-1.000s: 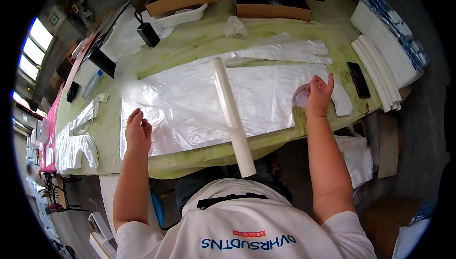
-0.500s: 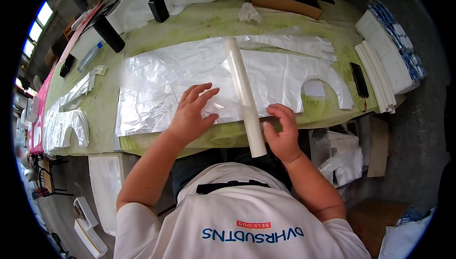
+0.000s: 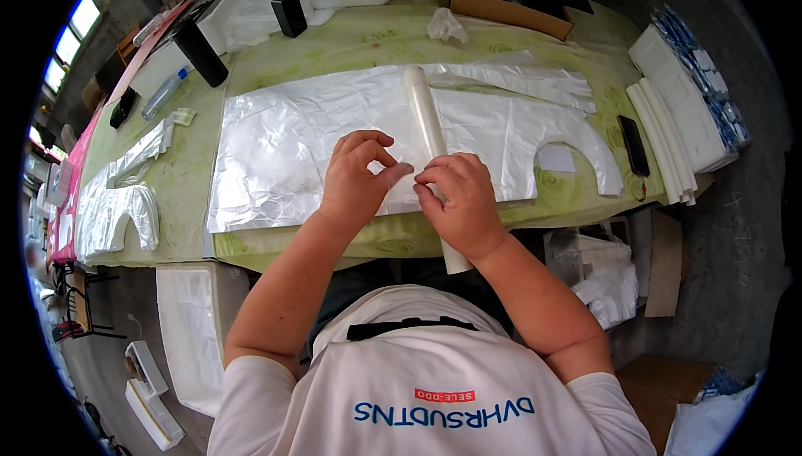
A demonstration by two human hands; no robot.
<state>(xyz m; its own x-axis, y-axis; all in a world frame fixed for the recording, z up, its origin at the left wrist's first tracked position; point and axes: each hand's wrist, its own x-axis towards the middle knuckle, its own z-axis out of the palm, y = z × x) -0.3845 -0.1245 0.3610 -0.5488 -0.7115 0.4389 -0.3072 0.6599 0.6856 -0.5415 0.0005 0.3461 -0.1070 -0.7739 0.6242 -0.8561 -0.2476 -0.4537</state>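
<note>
A pale roll of thin plastic film (image 3: pixel 426 117) lies slantwise over a flat stack of clear plastic aprons (image 3: pixel 284 151), its near end past the table edge. My left hand (image 3: pixel 361 173) is just left of the roll, thumb and forefinger pinched together. My right hand (image 3: pixel 461 203) is over the roll's near half, its fingertips also pinched, close to the left ones. Whatever thin edge lies between the fingertips is too faint to make out. The right hand hides part of the roll.
Another folded apron stack (image 3: pixel 121 222) lies at the left. A black cylinder (image 3: pixel 199 53), a plastic bottle (image 3: pixel 164 94) and a black box (image 3: pixel 288 13) stand farther back. To the right are a phone (image 3: pixel 633 145), white rolls (image 3: pixel 660 140) and a white foam box (image 3: pixel 681 96). Cardboard boxes (image 3: pixel 510 5) line the back.
Both hands have come together at the roll. The right hand moved left and away from me onto it; the left moved right. Their fingers, apart before, are now pinched.
</note>
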